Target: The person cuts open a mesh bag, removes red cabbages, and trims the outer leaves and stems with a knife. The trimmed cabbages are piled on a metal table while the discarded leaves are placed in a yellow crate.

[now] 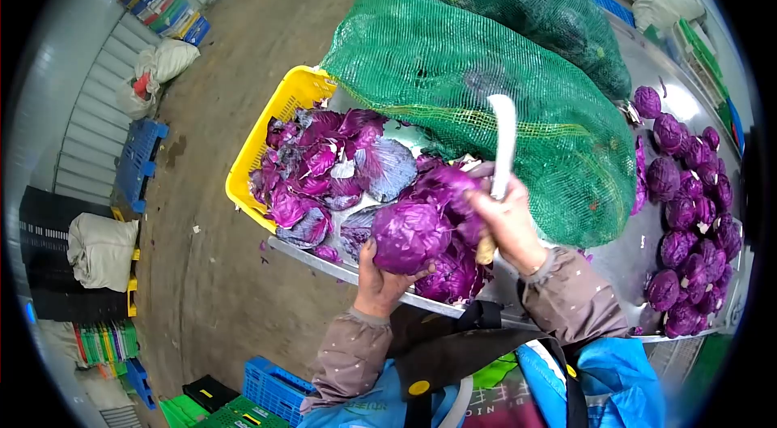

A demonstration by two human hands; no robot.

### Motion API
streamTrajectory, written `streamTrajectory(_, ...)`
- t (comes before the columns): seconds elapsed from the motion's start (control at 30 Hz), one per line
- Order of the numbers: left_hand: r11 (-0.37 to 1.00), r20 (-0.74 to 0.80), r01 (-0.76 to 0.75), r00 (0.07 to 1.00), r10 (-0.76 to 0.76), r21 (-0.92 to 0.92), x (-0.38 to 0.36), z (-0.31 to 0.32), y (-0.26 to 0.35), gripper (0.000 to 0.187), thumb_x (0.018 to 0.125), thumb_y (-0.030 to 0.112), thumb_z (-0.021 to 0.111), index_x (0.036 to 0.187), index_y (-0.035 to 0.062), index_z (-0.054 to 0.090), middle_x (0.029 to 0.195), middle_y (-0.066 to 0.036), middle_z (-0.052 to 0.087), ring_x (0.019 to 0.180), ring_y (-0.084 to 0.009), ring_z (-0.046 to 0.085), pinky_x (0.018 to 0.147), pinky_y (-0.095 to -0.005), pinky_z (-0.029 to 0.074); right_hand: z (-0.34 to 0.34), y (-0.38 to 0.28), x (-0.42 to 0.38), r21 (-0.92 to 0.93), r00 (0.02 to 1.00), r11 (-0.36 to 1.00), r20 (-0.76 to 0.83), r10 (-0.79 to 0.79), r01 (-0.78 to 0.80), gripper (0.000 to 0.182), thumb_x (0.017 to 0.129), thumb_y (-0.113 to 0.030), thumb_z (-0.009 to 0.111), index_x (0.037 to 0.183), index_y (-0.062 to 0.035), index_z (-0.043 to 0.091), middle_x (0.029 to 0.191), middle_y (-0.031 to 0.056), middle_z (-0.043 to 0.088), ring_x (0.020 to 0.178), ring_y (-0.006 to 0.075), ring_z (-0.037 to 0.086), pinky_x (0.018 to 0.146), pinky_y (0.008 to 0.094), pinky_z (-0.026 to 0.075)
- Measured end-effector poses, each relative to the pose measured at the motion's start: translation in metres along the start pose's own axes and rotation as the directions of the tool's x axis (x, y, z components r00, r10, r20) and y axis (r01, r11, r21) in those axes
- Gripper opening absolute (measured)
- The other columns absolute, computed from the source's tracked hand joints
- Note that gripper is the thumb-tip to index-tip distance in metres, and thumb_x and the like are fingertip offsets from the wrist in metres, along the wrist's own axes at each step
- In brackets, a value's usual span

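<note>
My left hand (382,281) is closed round the underside of a purple cabbage (410,236), just above the near edge of the metal table (607,274). My right hand (510,221) grips a knife by its wooden handle (486,250); its pale curved blade (503,136) points up and away from me. The right fingers also touch a loose purple leaf (453,193) beside the cabbage. Left of the hands, a yellow crate (251,149) lies tilted with purple leaves (324,153) in and before it. More cabbage (449,270) lies under the hands.
Green mesh sacks (486,96) fill the table's middle and far part. Trimmed purple cabbages (692,217) are grouped at the right. On the floor stand a blue pallet (139,165), stacked crates (162,3), white sacks (166,63) and a blue crate (271,387).
</note>
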State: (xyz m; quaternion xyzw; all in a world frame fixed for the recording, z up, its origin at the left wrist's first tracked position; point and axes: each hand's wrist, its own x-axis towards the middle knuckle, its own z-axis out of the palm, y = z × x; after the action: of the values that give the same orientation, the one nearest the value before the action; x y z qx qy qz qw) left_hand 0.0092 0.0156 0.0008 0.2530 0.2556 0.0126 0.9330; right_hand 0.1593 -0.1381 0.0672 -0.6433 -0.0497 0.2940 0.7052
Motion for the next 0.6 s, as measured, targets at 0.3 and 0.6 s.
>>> streamTrajectory(0.3,0.975,0.387,-0.213,0.895,0.222,-0.067,0.020,-0.019,-0.024,0.089,0.070,0.035,0.079,0.139,0.0218,0.025,0.140,-0.023,0.028,0.118,-0.0457,0.042,0.087,-0.0548,0.049,-0.039,-0.004,-0.020,-0.683,0.874,0.566,0.239,-0.423,0.461,0.061,0.068,-0.034,0.078,0.118,-0.0054,0.057,0.113,0.0175,0.055,0.097,0.0333,0.058,0.082,0.0387,0.048)
streamTrajectory(0.6,0.979,0.443,-0.165,0.891,0.096,0.121,0.025,0.048,-0.036,0.112,0.047,0.035,0.092,0.135,0.0116,0.027,0.126,-0.011,0.045,0.113,-0.0280,0.049,0.099,-0.0423,0.041,-0.054,-0.018,-0.049,-0.271,0.901,0.868,0.249,-0.355,0.417,0.037,0.071,-0.012,0.075,0.103,-0.0012,0.059,0.094,0.0082,0.060,0.091,0.0223,0.056,0.079,0.0328,0.045)
